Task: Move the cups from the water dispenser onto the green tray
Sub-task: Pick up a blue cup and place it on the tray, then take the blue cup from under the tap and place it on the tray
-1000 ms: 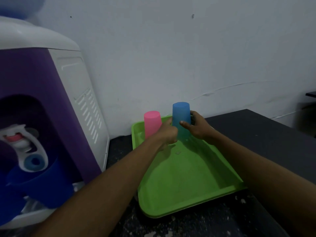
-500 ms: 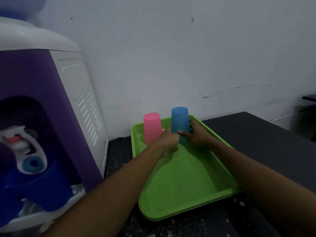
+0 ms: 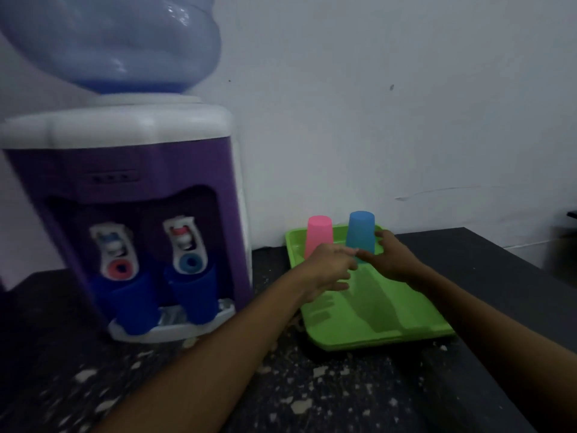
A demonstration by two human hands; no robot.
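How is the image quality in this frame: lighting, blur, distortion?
Head view: dim, bluish lighting; the water dispenser is smeared by motion blur, its taps soft; the pink cup and blue cup on the green tray are only slightly soft; wide-angle bending tilts the dispenser; faint hand shadows on the tray.

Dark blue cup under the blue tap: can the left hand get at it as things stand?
Probably yes. The left hand is open and holds nothing, and the dark blue cup stands at the water dispenser front with bare countertop between them.
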